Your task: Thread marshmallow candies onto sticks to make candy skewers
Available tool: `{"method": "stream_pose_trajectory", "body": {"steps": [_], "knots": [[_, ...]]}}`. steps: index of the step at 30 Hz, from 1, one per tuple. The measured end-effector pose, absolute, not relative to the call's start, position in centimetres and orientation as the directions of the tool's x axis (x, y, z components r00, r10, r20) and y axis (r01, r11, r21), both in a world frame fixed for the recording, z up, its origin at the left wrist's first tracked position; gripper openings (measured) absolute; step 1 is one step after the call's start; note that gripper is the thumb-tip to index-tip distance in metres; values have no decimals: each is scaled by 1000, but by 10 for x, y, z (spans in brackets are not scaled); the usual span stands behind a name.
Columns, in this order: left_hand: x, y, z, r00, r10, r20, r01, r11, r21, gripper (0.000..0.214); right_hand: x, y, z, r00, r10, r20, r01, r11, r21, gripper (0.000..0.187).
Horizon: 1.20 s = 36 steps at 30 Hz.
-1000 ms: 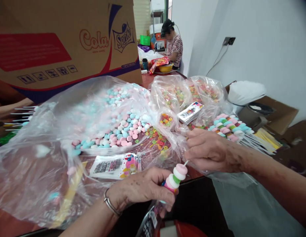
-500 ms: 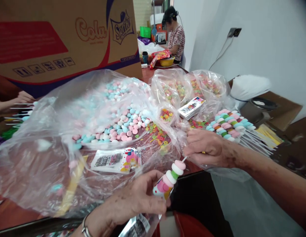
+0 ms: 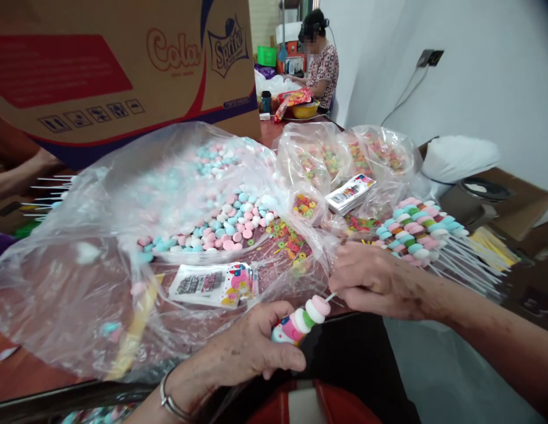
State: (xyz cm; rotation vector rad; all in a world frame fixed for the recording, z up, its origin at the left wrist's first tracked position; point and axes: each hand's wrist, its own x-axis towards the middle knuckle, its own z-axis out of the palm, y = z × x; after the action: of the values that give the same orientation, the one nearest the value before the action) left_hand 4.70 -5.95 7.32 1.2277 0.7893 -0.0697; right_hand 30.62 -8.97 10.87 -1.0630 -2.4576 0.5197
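Left hand [image 3: 251, 343] is clamping the candy skewer [image 3: 308, 318], right hand [image 3: 375, 280] is pinching its stick [image 3: 331, 297], apparently bagging it, next needing straight guiding.

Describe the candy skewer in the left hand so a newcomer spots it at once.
From the big cardboard box, come down past the pink, white and blue candies to the left hand. The candy skewer juts from its grip, slanting up to the right. Unlike the skewers piled at right, it is partly covered by a printed wrapper.
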Motion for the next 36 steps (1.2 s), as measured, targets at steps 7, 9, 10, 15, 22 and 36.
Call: {"method": "stream_pose_trajectory", "body": {"steps": [7,9,10,15,22,36], "knots": [[55,-58,72,721,515,-464,444,170,880,50,305,-81,102,-506,842,188,598,500,-626,23],[52,-53,74,713,570,-407,438,91,894,50,311,-77,108,-506,827,245,617,546,-567,21],[50,-50,75,717,584,-381,438,48,898,47,314,-75,111,-516,815,265,623,569,-537,21],[39,-38,84,747,601,-286,444,-131,886,40,318,-72,126,-566,798,204,659,588,-470,21],[39,-40,82,770,623,-137,414,-325,850,53,291,-73,118,-484,872,67,662,415,-625,24],[58,-38,81,749,362,-555,431,371,823,61,289,-58,105,-727,618,299,543,785,-299,28]]}}
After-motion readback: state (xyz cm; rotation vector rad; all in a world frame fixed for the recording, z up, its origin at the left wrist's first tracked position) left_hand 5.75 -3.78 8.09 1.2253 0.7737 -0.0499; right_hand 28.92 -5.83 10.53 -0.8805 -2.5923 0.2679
